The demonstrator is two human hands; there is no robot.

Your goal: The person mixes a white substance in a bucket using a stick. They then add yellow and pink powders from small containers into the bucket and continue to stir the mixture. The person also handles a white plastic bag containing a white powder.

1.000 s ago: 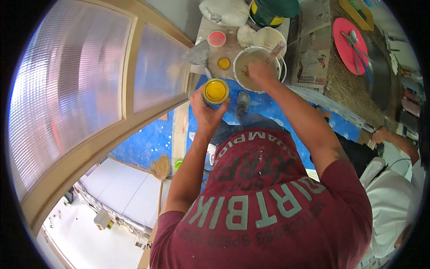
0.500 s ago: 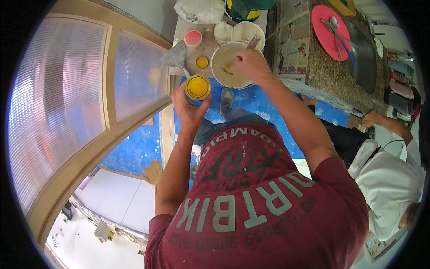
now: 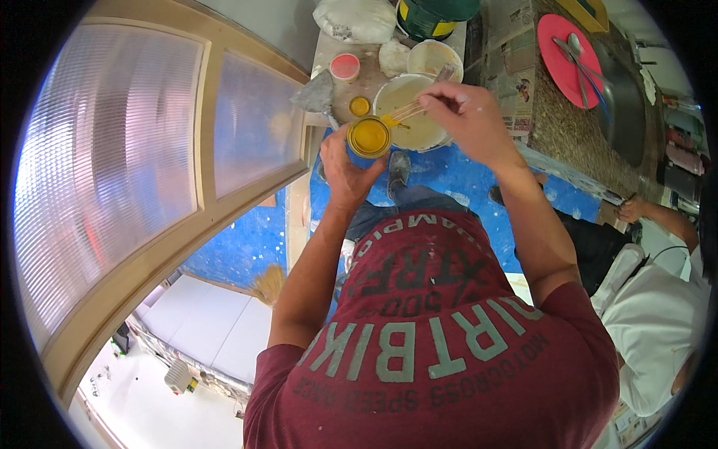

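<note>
**Brush goes into the yellow tin**

Paint-spattered and crowded, a narrow desk (image 3: 340,93) beside a wood-framed door of ribbed glass carries the work: a pale bucket (image 3: 411,112), a small pink-filled lid (image 3: 345,66), a yellow-filled lid (image 3: 360,105), a putty knife (image 3: 318,93) and a white sack (image 3: 355,19). The person's left hand (image 3: 345,168) is curled round a small tin of yellow paint (image 3: 369,137), fingers closed on its wall, holding it up just in front of the bucket. The right hand (image 3: 467,120) pinches a brush (image 3: 404,114) whose bristles now reach over the tin's rim. A second ago that hand was down in the bucket and the tin was held lower and apart; half a second ago it hovered over the bucket's middle. Judging by this, the brush is being loaded with yellow, or colour carried between tin and bucket. At far right a seated person in white (image 3: 658,314) rests an arm near a stone counter bearing a red plate (image 3: 568,49).
</note>
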